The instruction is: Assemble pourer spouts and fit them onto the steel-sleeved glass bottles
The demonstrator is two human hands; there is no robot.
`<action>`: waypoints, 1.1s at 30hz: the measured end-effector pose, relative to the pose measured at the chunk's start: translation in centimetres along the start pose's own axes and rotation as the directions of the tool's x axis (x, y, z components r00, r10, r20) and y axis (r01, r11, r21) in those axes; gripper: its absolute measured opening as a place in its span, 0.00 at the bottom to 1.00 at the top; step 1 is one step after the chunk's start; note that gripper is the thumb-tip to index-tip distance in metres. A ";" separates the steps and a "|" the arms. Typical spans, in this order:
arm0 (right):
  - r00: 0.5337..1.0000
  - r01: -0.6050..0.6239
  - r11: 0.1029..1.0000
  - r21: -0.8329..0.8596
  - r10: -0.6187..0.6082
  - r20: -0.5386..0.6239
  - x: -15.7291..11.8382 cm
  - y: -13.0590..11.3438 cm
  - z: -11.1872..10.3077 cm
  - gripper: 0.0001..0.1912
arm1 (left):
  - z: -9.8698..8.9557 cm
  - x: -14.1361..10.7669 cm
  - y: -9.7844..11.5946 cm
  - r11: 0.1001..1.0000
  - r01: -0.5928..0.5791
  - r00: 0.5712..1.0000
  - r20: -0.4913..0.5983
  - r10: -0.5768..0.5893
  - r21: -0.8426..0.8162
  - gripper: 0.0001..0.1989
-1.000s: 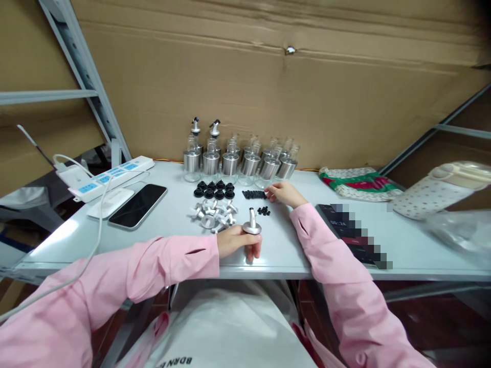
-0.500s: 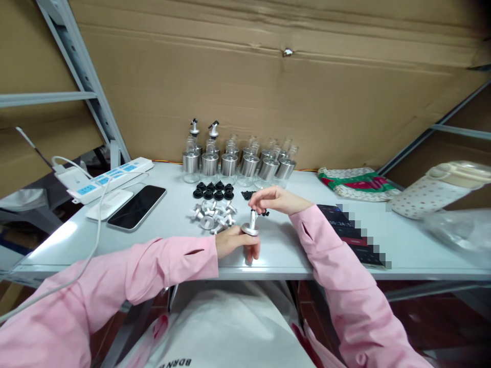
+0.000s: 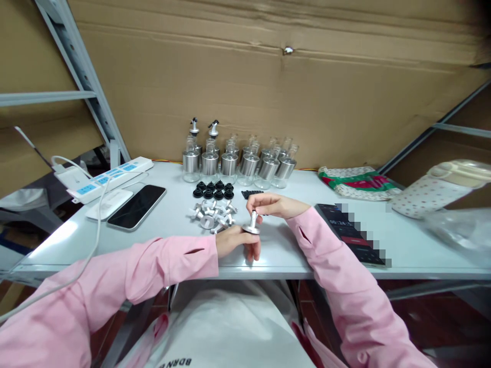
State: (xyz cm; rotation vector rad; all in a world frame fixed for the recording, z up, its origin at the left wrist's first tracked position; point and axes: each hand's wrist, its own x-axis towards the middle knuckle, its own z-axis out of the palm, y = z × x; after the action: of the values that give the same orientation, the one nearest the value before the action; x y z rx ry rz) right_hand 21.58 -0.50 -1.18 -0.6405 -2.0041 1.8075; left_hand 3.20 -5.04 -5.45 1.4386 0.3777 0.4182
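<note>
Two bare hands meet at one silver spout (image 3: 252, 225) near the front edge of the table (image 3: 286, 250); take that spout as the clock's centre, twelve pointing away from the person. The left hand (image 3: 238, 241), coming in from eight o'clock, grips the spout by its round base, thumb along the rim and fingers curled beneath; its stem stands nearly upright. The right hand (image 3: 273, 205), just off at one o'clock, has thumb and forefinger bent close together at the stem's dark tip; whether they pinch that tip or some small piece, I cannot tell.

Loose silver spouts (image 3: 209, 215) lie heaped towards nine; black stoppers (image 3: 214, 190) sit in two rows at half past ten; small black pieces (image 3: 251, 194) line up at twelve, partly behind the right hand; steel-banded glass bottles (image 3: 229, 165) stand beyond, from eleven to one; a dark phone (image 3: 137, 207) lies farther out at nine.
</note>
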 end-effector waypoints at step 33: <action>1.000 0.011 0.996 0.085 -0.009 -0.025 0.3 0.3 0.7 0.14 | -0.2 -0.1 0.4 1.000 0.008 1.000 -0.023 -0.008 -0.005 0.15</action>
State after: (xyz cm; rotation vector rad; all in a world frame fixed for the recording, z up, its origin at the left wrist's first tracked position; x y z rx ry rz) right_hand 20.94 -0.92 -1.52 -0.6231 -1.9000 1.8587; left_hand 2.99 -4.87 -5.12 1.4278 0.4000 0.4292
